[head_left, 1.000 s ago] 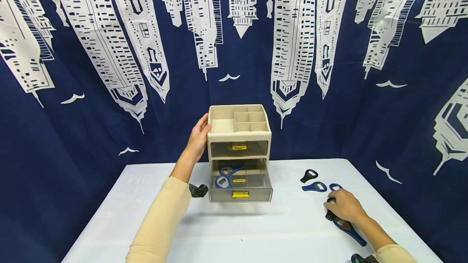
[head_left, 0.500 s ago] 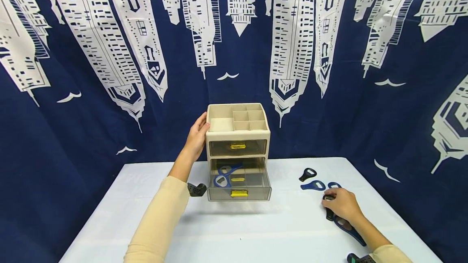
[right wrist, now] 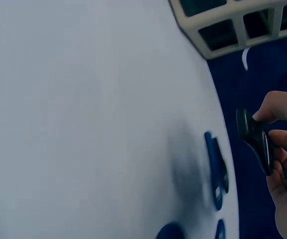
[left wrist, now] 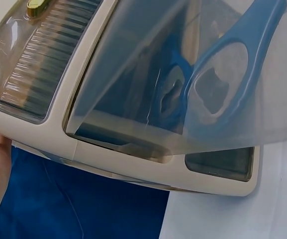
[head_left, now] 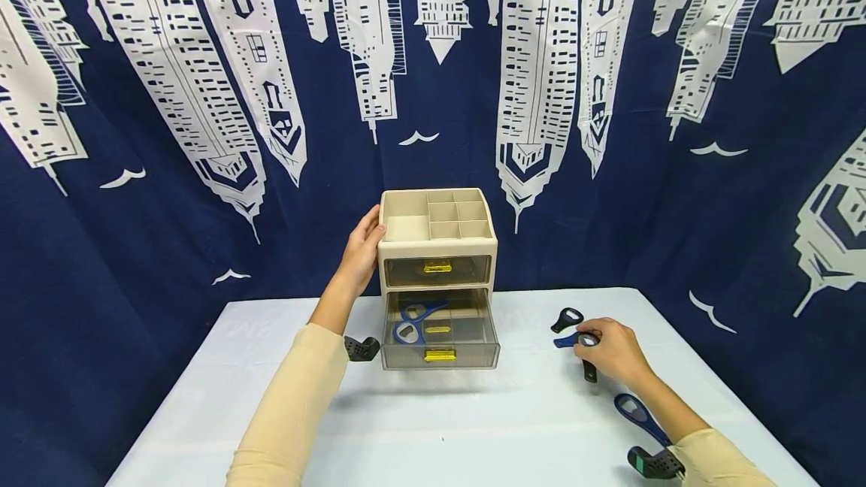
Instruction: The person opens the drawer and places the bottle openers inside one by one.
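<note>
My left hand (head_left: 358, 258) rests against the left side of a cream drawer organizer (head_left: 438, 246), fingers along its wall and thumb near the top rim. Its clear lower drawer (head_left: 440, 355) is pulled out, with blue bottle openers (head_left: 409, 332) inside; the left wrist view shows one blue bottle opener (left wrist: 250, 45) close up through the plastic. My right hand (head_left: 612, 348) pinches a black bottle opener (head_left: 590, 368), held above the table in the right wrist view. Beside it lie a blue bottle opener (head_left: 564, 340), partly covered, and another black bottle opener (head_left: 568, 319).
Another blue bottle opener (head_left: 636, 412) lies on the white table (head_left: 528, 427) by my right forearm. The organizer's upper drawer (head_left: 438, 270) is closed, below an open top with compartments. A dark blue curtain (head_left: 325, 224) with a white skyline print hangs behind.
My right hand has picked up the black bottle opener and carried it left and farther back, over the blue one. The left hand stays on the organizer; the view has shifted slightly.
</note>
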Action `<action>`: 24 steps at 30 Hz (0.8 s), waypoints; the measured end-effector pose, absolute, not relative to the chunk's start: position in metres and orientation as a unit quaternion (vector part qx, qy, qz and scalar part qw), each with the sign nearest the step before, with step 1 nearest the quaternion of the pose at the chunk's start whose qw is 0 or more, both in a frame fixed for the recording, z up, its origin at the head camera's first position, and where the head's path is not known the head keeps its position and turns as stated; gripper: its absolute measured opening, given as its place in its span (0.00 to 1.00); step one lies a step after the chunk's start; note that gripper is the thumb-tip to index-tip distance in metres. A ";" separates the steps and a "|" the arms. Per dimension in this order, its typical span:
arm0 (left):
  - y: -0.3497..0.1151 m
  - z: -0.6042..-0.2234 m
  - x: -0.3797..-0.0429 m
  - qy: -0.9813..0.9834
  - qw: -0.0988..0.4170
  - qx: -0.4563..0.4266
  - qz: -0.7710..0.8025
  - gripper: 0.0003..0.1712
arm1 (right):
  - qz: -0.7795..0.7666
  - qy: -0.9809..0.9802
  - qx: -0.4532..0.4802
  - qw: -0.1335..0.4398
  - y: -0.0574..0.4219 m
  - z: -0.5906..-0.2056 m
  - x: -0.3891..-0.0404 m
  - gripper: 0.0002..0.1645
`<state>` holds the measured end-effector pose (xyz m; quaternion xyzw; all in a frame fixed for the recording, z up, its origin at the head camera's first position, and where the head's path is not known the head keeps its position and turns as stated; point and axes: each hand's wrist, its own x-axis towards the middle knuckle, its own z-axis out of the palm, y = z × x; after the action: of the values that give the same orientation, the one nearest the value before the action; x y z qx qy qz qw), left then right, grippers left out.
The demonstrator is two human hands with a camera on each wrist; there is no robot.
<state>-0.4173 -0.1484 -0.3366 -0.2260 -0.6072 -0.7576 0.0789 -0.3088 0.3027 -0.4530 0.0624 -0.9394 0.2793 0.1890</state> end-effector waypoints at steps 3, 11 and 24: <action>-0.148 -0.336 -0.417 -0.607 0.080 -0.227 -0.758 0.33 | 0.282 -0.936 0.076 0.196 0.290 -0.438 -0.313 0.20; -0.148 -0.336 -0.418 -0.612 0.070 -0.227 -0.754 0.33 | 0.281 -0.926 0.135 0.215 0.258 -0.400 -0.319 0.19; -0.150 -0.331 -0.417 -0.623 0.051 -0.230 -0.746 0.33 | 0.272 -0.888 0.258 0.266 0.202 -0.353 -0.329 0.19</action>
<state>-0.4168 -0.1495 -0.3306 -0.2299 -0.6234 -0.7456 0.0510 -0.3285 0.2024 -0.3528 0.2581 -0.8878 0.2724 0.2664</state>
